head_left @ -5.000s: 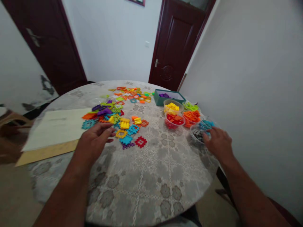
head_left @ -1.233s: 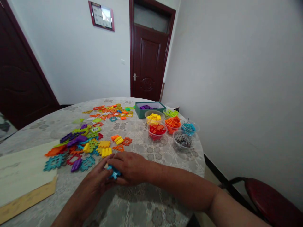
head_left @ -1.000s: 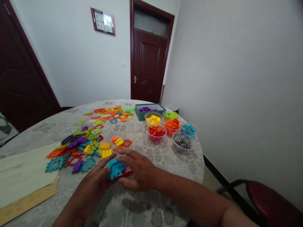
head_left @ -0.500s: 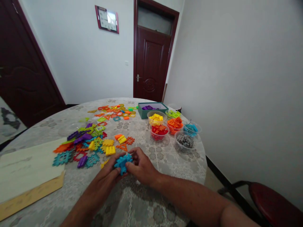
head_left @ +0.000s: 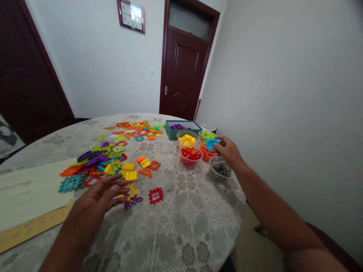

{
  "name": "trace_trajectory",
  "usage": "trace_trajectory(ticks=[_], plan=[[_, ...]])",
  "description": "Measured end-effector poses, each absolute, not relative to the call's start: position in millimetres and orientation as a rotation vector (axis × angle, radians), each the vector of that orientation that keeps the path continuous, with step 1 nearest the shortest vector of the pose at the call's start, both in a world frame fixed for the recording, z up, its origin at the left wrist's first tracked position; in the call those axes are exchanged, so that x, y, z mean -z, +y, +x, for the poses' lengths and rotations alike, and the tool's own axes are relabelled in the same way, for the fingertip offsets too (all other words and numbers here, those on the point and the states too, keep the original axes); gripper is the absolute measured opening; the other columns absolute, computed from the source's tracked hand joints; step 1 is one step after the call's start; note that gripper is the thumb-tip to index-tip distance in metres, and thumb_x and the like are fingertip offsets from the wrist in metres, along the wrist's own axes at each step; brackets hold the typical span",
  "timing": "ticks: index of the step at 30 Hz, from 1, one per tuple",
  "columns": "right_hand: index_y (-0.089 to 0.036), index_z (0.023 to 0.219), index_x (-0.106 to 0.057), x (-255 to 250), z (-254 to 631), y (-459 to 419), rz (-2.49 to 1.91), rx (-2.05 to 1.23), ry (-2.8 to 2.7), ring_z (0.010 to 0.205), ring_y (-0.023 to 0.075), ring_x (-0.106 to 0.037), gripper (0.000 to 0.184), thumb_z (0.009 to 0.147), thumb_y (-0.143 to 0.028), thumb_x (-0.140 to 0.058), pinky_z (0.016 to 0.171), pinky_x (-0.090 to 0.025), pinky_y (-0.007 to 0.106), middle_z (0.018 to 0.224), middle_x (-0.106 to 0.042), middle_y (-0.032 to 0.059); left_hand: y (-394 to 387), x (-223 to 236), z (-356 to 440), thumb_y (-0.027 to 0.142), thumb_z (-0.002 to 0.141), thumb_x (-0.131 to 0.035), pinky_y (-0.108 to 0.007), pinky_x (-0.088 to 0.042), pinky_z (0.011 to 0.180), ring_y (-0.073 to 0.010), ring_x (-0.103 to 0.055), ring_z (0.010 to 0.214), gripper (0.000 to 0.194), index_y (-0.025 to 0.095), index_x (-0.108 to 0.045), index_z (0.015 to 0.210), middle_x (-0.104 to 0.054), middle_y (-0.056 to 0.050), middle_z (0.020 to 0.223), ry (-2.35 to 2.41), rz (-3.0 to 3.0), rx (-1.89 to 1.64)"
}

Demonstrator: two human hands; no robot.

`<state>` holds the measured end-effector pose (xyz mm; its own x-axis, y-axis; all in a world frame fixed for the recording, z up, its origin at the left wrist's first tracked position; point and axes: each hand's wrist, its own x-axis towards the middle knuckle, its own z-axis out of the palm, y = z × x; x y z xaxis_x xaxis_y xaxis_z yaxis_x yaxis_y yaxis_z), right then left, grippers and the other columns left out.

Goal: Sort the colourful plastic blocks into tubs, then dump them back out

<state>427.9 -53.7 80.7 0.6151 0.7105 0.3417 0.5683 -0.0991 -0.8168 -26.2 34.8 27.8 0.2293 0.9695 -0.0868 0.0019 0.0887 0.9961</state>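
My right hand (head_left: pixel 229 151) reaches out over the group of clear bowls and pinches several blue square toy tiles (head_left: pixel 211 143). It hovers between the orange-tile bowl (head_left: pixel 206 152) and the grey-tile bowl (head_left: pixel 219 168). My left hand (head_left: pixel 98 195) hangs open, fingers spread, just above the round table (head_left: pixel 181 226) beside a yellow tile (head_left: pixel 131 192) and a purple tile (head_left: pixel 132 202). A red square tile (head_left: pixel 155 195) lies a little to the right of them.
A pile of colourful tiles (head_left: pixel 99 162) covers the table's left middle, another pile (head_left: pixel 136 130) lies further back. A teal box (head_left: pixel 181 129), yellow-tile bowl (head_left: pixel 187 139), red-tile bowl (head_left: pixel 190 155) and green-tile bowl (head_left: pixel 207 134) stand at right. A pale board (head_left: pixel 28 192) lies at left.
Both hands were together holding the blue tiles near the table's middle. The right hand has now carried them out to the bowls, and the left hand has let go and opened.
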Motion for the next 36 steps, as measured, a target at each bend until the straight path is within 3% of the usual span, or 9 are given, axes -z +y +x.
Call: trace_trajectory(ticks=[5,10,14,20,25,28,32,36], plan=[[-0.011,0.121,-0.073,-91.8,528.3,-54.9,-2.432,0.029,-0.878,0.078,0.0193,-0.067,0.048,0.077,-0.031,-0.072,0.065,-0.049,0.025,0.092,-0.076,0.0110,35.9,-35.8,-28.3,0.059,0.070,-0.085,-0.035,-0.068,0.079,-0.0323,-0.076,0.109,0.063,0.022,-0.071,0.118,-0.079,-0.010,0.120,1.172,1.278,-0.990],[-0.008,0.089,-0.080,-85.9,559.3,-49.9,-2.605,-0.016,-0.818,0.080,0.0248,-0.069,0.024,0.073,-0.024,-0.070,0.065,-0.046,0.028,0.082,-0.076,0.0162,38.9,-32.6,-23.6,0.059,0.071,-0.084,-0.034,-0.067,0.082,-0.0308,-0.075,0.110,0.057,0.021,-0.072,0.113,-0.078,-0.009,0.120,1.180,1.332,-0.918],[-0.009,0.079,-0.081,-83.9,563.4,-47.2,-2.642,-0.054,-0.831,0.080,0.0254,-0.071,0.020,0.074,-0.026,-0.071,0.067,-0.047,0.028,0.075,-0.075,0.0163,40.1,-34.2,-24.8,0.061,0.069,-0.085,-0.034,-0.067,0.082,-0.0310,-0.075,0.109,0.058,0.023,-0.073,0.110,-0.079,-0.008,0.120,1.219,1.338,-0.921],[-0.009,0.085,-0.083,-90.6,561.4,-51.9,-2.590,0.033,-0.875,0.084,0.0251,-0.072,0.024,0.075,-0.027,-0.072,0.071,-0.048,0.029,0.084,-0.079,0.0184,40.1,-43.2,-30.8,0.059,0.065,-0.086,-0.036,-0.068,0.079,-0.0314,-0.076,0.103,0.060,0.021,-0.073,0.109,-0.079,-0.009,0.116,1.238,1.297,-0.964],[-0.010,0.114,-0.079,-88.2,537.3,-58.5,-2.442,0.228,-0.944,0.099,0.0251,-0.072,0.040,0.086,-0.024,-0.056,0.084,-0.051,0.032,0.109,-0.080,0.0184,45.2,-34.6,-43.5,0.051,0.083,-0.072,-0.039,-0.066,0.083,-0.0289,-0.075,0.103,0.050,0.018,-0.069,0.120,-0.078,-0.010,0.117,1.284,1.432,-0.996],[-0.015,0.117,-0.076,-77.1,494.9,-60.5,-2.096,0.274,-1.052,0.094,0.0242,-0.073,0.039,0.090,-0.031,-0.055,0.085,-0.054,0.033,0.101,-0.081,0.0121,49.8,-25.8,-52.9,0.044,0.088,-0.063,-0.042,-0.062,0.092,-0.0285,-0.075,0.103,0.042,0.019,-0.070,0.121,-0.078,-0.010,0.115,1.485,1.767,-0.913],[-0.021,0.107,-0.077,-55.5,401.2,-62.8,-1.842,-0.069,-1.510,0.081,0.0223,-0.071,0.030,0.094,-0.043,-0.063,0.075,-0.055,0.033,0.094,-0.079,0.0071,52.8,-14.5,-59.2,0.033,0.093,-0.054,-0.043,-0.055,0.102,-0.0275,-0.074,0.107,0.038,0.020,-0.070,0.124,-0.078,-0.010,0.117,1.618,2.132,-0.808],[-0.022,0.117,-0.072,-30.7,303.7,-54.4,-1.601,-0.452,-2.059,0.087,0.0214,-0.071,0.027,0.100,-0.039,-0.059,0.080,-0.057,0.035,0.105,-0.076,0.0079,48.4,-7.2,-55.7,0.028,0.092,-0.058,-0.039,-0.055,0.100,-0.0265,-0.073,0.108,0.037,0.021,-0.069,0.126,-0.077,-0.010,0.121,1.542,2.242,-0.676]])
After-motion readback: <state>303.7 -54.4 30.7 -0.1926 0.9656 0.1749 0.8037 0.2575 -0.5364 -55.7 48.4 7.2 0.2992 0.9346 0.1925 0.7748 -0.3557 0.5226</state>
